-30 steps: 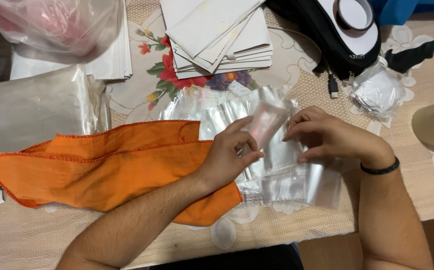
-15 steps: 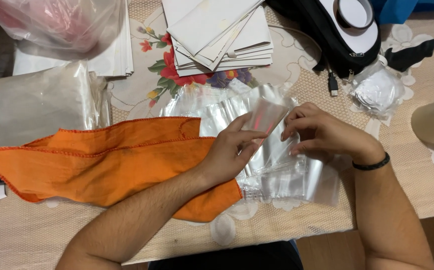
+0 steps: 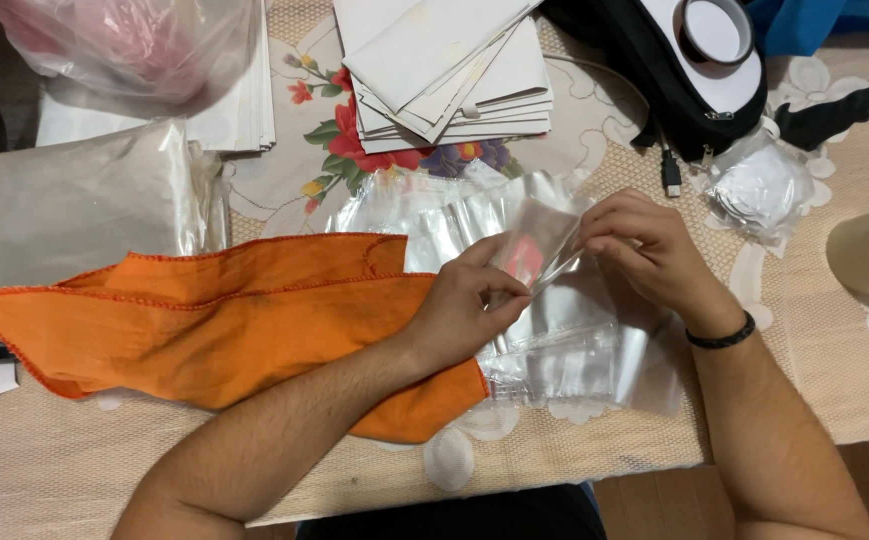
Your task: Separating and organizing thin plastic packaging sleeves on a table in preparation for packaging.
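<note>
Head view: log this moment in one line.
left hand: pinching clear bag | right hand: pinching same bag | below: bag pile | left forearm: on orange cloth

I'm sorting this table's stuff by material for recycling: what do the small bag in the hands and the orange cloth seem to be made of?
The small bag, held by the left hand and right hand, looks like thin clear plastic film: glossy, see-through, with bright glare streaks. The orange cloth looks like soft matte woven fabric, perhaps cotton: it folds limply and has a stitched edge.
</note>
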